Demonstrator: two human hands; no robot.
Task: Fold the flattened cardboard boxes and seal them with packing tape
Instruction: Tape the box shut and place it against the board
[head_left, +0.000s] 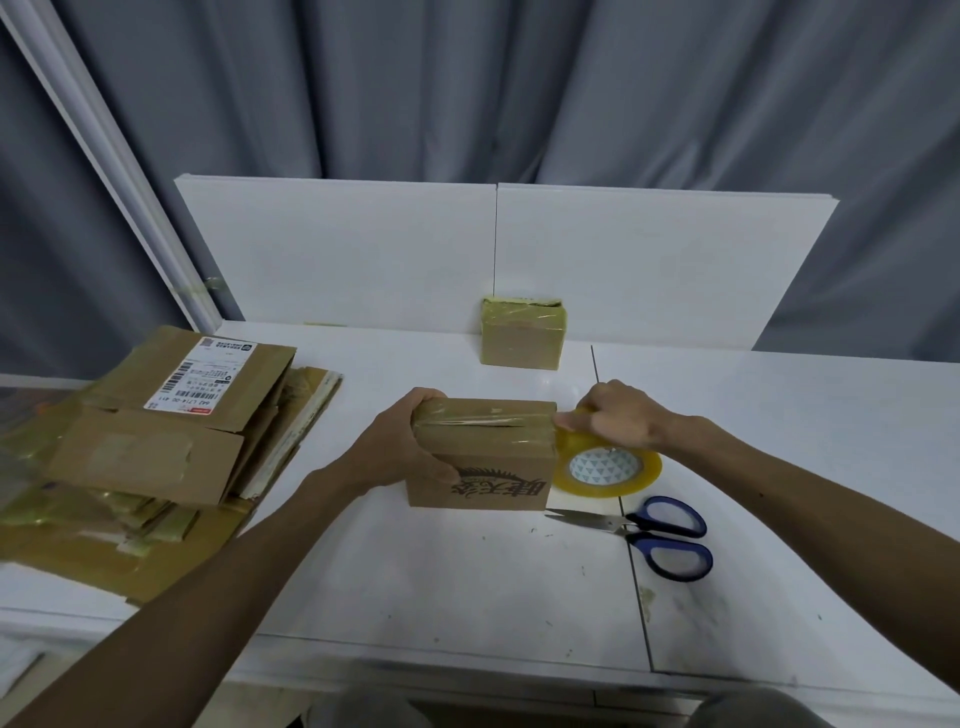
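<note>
I see the folded box (483, 457) standing on the white counter (467, 597), clear tape across its top seam. The left hand (410, 441) grips the box's left end, fingers curled over the top and thumb on the front. At the box's right edge the right hand (618, 421) holds the tape roll (608, 470), fingers closed on it. Scissors (654, 530) lie right of the box, a taped box (522, 335) stands behind it, and the flattened boxes (156, 441) are stacked to its left.

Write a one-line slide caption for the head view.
Left hand grips the box; right hand holds the tape roll at its taped seam.
</note>
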